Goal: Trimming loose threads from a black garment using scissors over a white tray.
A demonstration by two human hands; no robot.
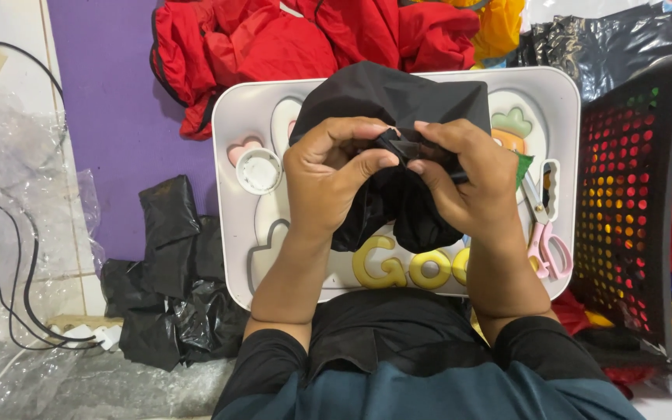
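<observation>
1. Black cloth (pixel 398 97) is bunched over the middle of the white tray (pixel 565 93); both hands grip it above the tray's centre.
2. Left hand (pixel 328 175): fingers curled tight, thumb pressed against a small fold of the cloth; clamped on it.
3. Right hand (pixel 468 179): fingers curled, fingertips pinching the same fold; clamped on it. The two hands meet at the fold, touching or nearly so.
4. Tray contents: a white round lid (pixel 259 171) near the left edge; pink scissors (pixel 546 233) along the right edge; raised yellow letters (pixel 406 264) along the near edge.
5. Black basket (pixel 624 194), perforated, stands just beside the tray's right edge; red and yellow items show through its holes, their kind cannot be told.
6. Red cloth (pixel 274 39) is heaped beyond the tray's far edge.
7. Black plastic bags (pixel 173 288) lie off the tray's near left corner.
</observation>
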